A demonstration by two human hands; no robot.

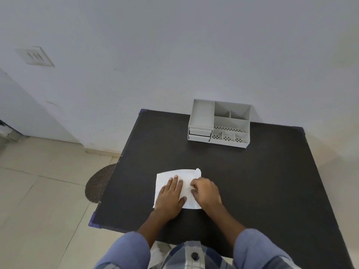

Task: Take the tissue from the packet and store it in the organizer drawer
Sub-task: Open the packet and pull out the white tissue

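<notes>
The tissue (pixel 177 183) lies flat on the dark counter (pixel 252 181), near its front edge and well short of the organizer (pixel 219 123), which stands at the far edge against the wall. From the tissue, the organizer lies straight beyond and a little to the right, with bare counter all the way between them.

The left hand (pixel 172 197) rests palm-down on the tissue, its grip spread flat with fingers pointing away toward the organizer, pinning the sheet. The right hand (pixel 206 191) sits on the tissue's right edge, its grip curled and seemingly pinching the paper there; the far right corner of the sheet stands up crumpled just beyond it. This looks like folding or smoothing before storage.

The two drawers (pixel 199 134) sit stacked on the organizer's left front, facing the tissue, and both appear closed. The right hand is slightly nearer them. No packet can be made out on the counter.
</notes>
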